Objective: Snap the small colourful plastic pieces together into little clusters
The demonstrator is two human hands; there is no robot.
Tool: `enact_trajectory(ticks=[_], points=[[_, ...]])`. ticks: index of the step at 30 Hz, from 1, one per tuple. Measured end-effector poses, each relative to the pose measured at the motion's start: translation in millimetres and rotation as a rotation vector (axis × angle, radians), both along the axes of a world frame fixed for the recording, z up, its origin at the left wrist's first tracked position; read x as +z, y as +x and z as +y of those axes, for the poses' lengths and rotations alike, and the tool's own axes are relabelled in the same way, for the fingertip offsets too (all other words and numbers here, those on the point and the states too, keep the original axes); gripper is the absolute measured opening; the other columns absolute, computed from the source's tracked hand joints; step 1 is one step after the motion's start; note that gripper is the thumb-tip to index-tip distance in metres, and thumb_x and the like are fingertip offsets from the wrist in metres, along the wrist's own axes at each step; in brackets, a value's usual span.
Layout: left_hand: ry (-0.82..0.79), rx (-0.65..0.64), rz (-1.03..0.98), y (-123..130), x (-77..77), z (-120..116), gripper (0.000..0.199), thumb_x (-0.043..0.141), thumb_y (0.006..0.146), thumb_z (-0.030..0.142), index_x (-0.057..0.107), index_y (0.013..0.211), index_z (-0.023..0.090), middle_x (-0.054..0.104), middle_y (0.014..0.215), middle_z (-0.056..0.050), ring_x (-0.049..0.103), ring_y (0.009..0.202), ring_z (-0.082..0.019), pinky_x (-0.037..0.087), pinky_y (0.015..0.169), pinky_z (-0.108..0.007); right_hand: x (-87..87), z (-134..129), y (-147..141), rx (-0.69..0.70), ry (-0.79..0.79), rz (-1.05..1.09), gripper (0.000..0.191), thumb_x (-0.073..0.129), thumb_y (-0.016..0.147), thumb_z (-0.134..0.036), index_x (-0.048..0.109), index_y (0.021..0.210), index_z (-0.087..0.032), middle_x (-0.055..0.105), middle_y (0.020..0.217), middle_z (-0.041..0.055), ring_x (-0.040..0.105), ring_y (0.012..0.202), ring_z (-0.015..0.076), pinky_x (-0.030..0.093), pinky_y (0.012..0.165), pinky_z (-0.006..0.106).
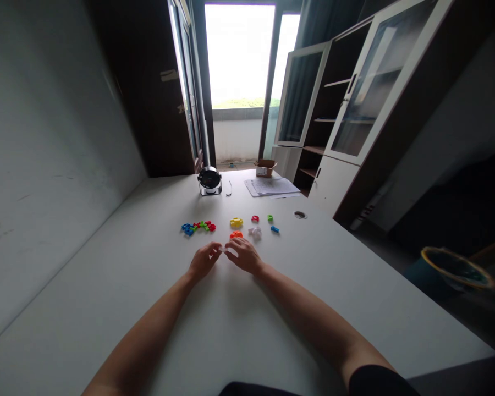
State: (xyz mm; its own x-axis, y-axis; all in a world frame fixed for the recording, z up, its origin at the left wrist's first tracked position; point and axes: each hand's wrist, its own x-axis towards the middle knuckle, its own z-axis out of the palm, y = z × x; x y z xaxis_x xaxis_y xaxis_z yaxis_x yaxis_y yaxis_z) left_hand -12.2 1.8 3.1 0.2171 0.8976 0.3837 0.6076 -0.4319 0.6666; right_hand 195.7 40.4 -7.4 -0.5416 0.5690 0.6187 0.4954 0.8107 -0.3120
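Between my fingertips is a small whitish plastic piece [223,249], too small to make out exactly. My left hand [205,259] pinches it from the left, and my right hand [244,254] closes on it from the right. Just beyond the right fingers lie orange pieces [236,234], partly hidden by that hand. A little pile of white pieces [255,232] is to their right, with yellow pieces [236,222] farther back. Off to the left stretches a joined-looking row of blue, green and red pieces [198,226].
The white table [181,330] also bears a pink-red piece [254,218], a green piece [270,218] and a blue piece [275,229]. Farther back are a small black fan [210,181], paper sheets [274,188], a cardboard box [265,168] and a round cable hole [300,215].
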Motion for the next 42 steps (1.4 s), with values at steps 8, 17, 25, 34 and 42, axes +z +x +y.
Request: enact_trajectory(ticks=[8,17,25,34,42], points=[[0.013,0.008,-0.026,0.0,-4.1,1.8,0.019,0.056,0.09,0.032,0.065,0.106,0.024,0.072,0.088,-0.002,0.065,0.069,-0.013,0.051,0.067,-0.023,2.0,-1.1,-0.7,-0.005,-0.009,0.0,0.012,0.054,0.096,-0.032,0.061,0.101,-0.023,0.065,0.096,0.0066,0.06,0.093,0.0216,0.047,0.085,0.037],[-0.003,-0.02,0.001,0.0,-3.3,2.0,0.03,0.056,0.091,0.032,0.065,0.119,0.027,0.073,0.095,-0.002,0.064,0.069,-0.012,0.052,0.071,-0.024,5.2,-2.6,-0.7,-0.015,-0.015,-0.008,0.012,0.054,0.097,-0.031,0.062,0.096,-0.023,0.065,0.093,0.0064,0.059,0.091,0.021,0.046,0.084,0.036],[0.011,-0.026,-0.001,-0.5,-3.4,1.6,0.025,0.056,0.091,0.03,0.067,0.113,0.026,0.073,0.091,-0.002,0.066,0.072,-0.014,0.053,0.07,-0.025,4.5,-2.6,-0.1,-0.017,-0.017,0.0,0.012,0.053,0.097,-0.031,0.062,0.1,-0.023,0.065,0.095,0.0064,0.06,0.093,0.0212,0.046,0.085,0.036],[0.014,-0.014,-0.006,-0.3,-2.9,2.0,0.022,0.056,0.091,0.033,0.067,0.107,0.024,0.073,0.087,-0.001,0.065,0.071,-0.014,0.051,0.071,-0.025,0.6,-0.1,-0.1,-0.001,-0.015,-0.004,0.013,0.058,0.093,-0.029,0.059,0.105,-0.024,0.066,0.097,0.0062,0.06,0.094,0.022,0.046,0.085,0.037],[0.006,0.001,-0.006,-1.4,-6.9,3.5,0.023,0.057,0.09,0.036,0.068,0.107,0.023,0.072,0.084,-0.001,0.065,0.07,-0.014,0.05,0.07,-0.025,0.8,-0.2,-0.4,-0.006,-0.018,-0.007,0.01,0.057,0.094,-0.028,0.059,0.103,-0.023,0.066,0.096,0.0061,0.06,0.093,0.0213,0.046,0.086,0.036]])
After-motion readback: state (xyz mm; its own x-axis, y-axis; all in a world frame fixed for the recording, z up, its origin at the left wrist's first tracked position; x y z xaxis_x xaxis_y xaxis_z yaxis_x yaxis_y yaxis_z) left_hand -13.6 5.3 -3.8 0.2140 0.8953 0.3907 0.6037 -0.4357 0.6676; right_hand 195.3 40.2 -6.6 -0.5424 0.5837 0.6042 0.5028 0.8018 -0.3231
